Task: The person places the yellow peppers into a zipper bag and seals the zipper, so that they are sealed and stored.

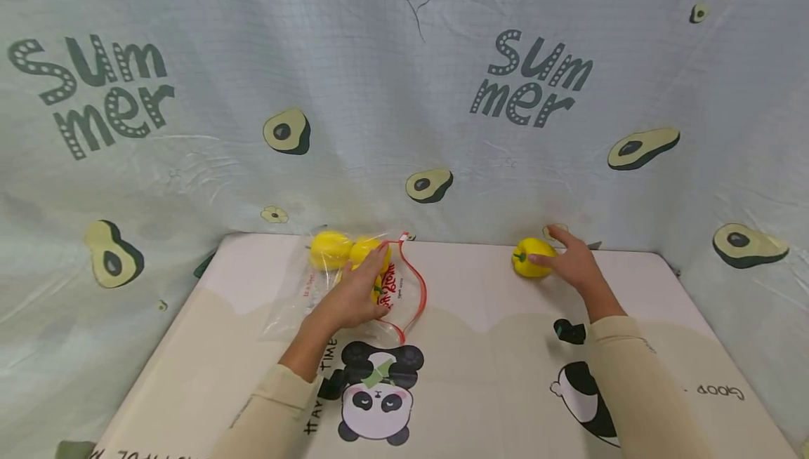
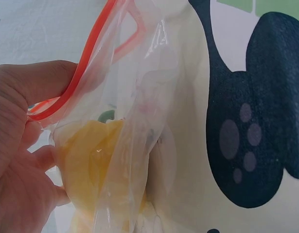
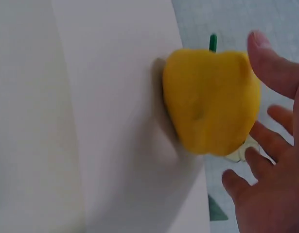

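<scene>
A clear plastic zip bag (image 1: 287, 315) with a red rim lies at the back left of the table, several yellow bell peppers (image 1: 331, 250) inside it. My left hand (image 1: 357, 297) holds the bag near its rim. In the left wrist view the thumb lies against the red rim (image 2: 91, 53), and the other fingers are beside a yellow pepper (image 2: 86, 155) seen through the plastic. At the table's back edge, a single yellow bell pepper (image 3: 207, 102) with a green stem sits by my right hand (image 1: 574, 262). The right thumb and spread fingers reach around its side, not closed on it.
The table (image 1: 468, 347) has a light cover printed with pandas (image 1: 377, 406) and lettering. Behind it hangs a pale cloth (image 1: 354, 94) printed with avocados and words, close to the back edge. More of this cloth borders both sides.
</scene>
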Demonstrator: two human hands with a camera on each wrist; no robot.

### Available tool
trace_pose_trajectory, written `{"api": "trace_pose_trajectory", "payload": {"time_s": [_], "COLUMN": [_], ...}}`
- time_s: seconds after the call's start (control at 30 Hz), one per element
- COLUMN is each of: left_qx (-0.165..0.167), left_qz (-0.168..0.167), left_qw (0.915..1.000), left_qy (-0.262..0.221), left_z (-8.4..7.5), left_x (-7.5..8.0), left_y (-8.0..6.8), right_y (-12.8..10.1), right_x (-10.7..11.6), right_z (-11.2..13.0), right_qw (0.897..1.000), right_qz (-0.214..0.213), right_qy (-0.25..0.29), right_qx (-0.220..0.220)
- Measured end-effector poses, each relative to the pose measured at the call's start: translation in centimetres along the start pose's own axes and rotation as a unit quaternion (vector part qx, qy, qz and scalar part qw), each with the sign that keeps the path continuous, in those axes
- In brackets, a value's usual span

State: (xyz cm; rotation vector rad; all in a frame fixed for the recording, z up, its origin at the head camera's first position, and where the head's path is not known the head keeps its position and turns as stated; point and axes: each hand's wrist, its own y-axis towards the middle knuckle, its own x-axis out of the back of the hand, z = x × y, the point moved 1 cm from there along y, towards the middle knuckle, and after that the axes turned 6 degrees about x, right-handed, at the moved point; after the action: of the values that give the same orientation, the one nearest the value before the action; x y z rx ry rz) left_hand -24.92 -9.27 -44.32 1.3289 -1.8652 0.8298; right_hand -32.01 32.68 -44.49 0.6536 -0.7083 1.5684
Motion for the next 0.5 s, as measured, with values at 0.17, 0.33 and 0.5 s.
{"api": "trace_pose_trajectory", "payload": {"time_s": [0.17,0.33,0.5], "left_qx": [0.000,-0.006,-0.006], "left_qz": [-0.001,-0.005,-0.006], "left_qw": [1.0000,1.0000,1.0000], "left_qy": [-0.001,-0.002,-0.002], "left_z": [0.0,-0.1,0.0], "left_x": [-0.2,-0.1,0.0], "left_y": [0.0,0.0,0.1], "right_y": [0.2,0.6,0.7], "right_x": [-0.5,-1.0,-1.3], "right_z": [-1.6,-2.2,-1.8], "right_qw": [0.998,0.999,0.998], "right_qz": [0.038,0.029,-0.002], "right_qy": [0.035,0.012,-0.038], "right_qx": [0.023,0.026,0.048]}}
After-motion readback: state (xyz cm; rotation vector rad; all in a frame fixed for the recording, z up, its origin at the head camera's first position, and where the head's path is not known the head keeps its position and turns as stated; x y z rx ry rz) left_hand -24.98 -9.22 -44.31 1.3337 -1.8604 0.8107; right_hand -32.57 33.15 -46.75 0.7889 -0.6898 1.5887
